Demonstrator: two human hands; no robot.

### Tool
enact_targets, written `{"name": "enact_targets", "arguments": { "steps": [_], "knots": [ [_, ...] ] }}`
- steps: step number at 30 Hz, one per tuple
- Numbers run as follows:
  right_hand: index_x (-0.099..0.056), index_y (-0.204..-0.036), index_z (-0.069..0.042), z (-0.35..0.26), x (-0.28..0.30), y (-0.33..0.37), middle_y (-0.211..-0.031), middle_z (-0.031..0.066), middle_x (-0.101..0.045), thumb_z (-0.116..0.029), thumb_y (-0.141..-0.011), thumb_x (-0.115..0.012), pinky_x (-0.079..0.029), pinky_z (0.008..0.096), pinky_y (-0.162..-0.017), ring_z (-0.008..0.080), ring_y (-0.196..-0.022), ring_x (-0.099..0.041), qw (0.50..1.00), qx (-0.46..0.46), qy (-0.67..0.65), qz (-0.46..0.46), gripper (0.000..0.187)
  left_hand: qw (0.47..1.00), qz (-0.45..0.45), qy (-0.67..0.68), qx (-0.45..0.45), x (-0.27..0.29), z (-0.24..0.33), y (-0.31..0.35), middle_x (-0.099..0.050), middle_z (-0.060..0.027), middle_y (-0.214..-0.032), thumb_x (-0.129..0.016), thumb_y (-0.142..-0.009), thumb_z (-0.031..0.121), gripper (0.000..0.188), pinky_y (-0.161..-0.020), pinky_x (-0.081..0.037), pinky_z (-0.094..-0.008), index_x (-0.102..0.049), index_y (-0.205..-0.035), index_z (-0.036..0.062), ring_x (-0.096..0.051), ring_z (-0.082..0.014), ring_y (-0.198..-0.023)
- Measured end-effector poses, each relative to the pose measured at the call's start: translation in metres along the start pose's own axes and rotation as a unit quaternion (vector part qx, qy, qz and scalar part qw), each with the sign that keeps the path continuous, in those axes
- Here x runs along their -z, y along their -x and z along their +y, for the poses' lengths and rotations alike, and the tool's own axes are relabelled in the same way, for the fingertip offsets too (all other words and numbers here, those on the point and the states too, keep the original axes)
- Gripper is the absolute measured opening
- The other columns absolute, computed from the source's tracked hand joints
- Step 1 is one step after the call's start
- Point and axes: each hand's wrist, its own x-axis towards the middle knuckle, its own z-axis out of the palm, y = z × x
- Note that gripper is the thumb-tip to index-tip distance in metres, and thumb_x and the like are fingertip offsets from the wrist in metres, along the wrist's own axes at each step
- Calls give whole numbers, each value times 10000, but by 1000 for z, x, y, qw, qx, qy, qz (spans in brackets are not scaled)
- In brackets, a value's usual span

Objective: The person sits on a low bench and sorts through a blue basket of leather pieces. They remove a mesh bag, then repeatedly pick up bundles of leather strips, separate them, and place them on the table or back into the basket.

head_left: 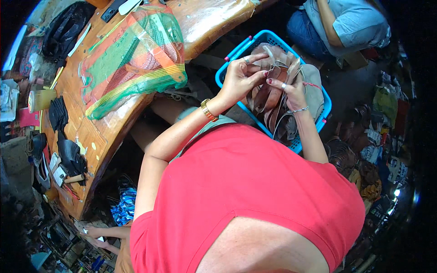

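Both of my hands are working over the blue basket, near its middle. My left hand is reaching in from the left, its thumb and fingers pinching a thin pale cord. My right hand is facing it from the other side, thumb pointing toward the left thumb and fingers bending upward among the brown strips. How firmly the right fingers are pressing, or on what exactly, I cannot tell; the strips are overlapping there.

Location of the strips: they are lying bunched inside the basket, below and between my hands, some rising to finger level. A pale, flat piece is resting in the basket just beside my right hand.

My left wrist is carrying a gold watch; my right, a thin bracelet.

Surroundings: a mesh bag in green, orange and yellow is lying on the wooden table to my left. A co-worker is sitting beyond the basket, upper right.
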Motion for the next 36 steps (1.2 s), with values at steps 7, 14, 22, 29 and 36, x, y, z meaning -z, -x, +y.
{"name": "enact_targets", "arguments": {
  "steps": [7,14,22,29,36],
  "knots": [
    [-460,-1300,-32,2,-3,-10,-1200,83,-591,102,-656,-727,-488,357,-934,201,-1080,-591,997,-56,-26,-36,710,995,62,-72,-23,2,-2,11,-670,-106,-1094,-658,-849,13,394,-848,-507,-255,-574,-1232,-32,-630,-117,-968],
    [-496,-1257,-32,-5,-12,-18,-1134,69,-612,136,-642,-683,-527,330,-876,199,-1022,-613,995,-42,-85,-37,664,962,97,-197,-162,6,5,1,-687,-119,-1068,-692,-812,32,228,-927,-455,-318,-710,-1038,12,-584,-195,-1117],
    [-519,-1208,1,-21,-17,-26,-1077,121,-641,159,-670,-643,-556,349,-839,231,-959,-650,993,-15,-118,-21,573,988,95,-36,-120,-3,13,-7,-666,-83,-1117,-632,-880,23,232,-937,-445,-284,-669,-1103,-25,-571,-111,-1045],
    [-573,-1155,2,-39,-23,-38,-1065,122,-658,136,-671,-642,-538,356,-847,222,-943,-654,989,36,-137,-37,507,964,120,-115,-208,-6,32,-16,-684,-154,-1065,-616,-891,66,208,-1010,-392,-363,-686,-1079,10,-549,-261,-1185],
    [-590,-1122,32,-72,-29,-47,-1037,125,-658,127,-696,-627,-516,357,-897,237,-959,-651,991,42,-108,-72,439,955,124,-106,-246,0,56,-24,-608,-70,-887,-592,-898,13,84,-764,-441,-240,-628,-957,-36,-565,-121,-840]
  ]
}}
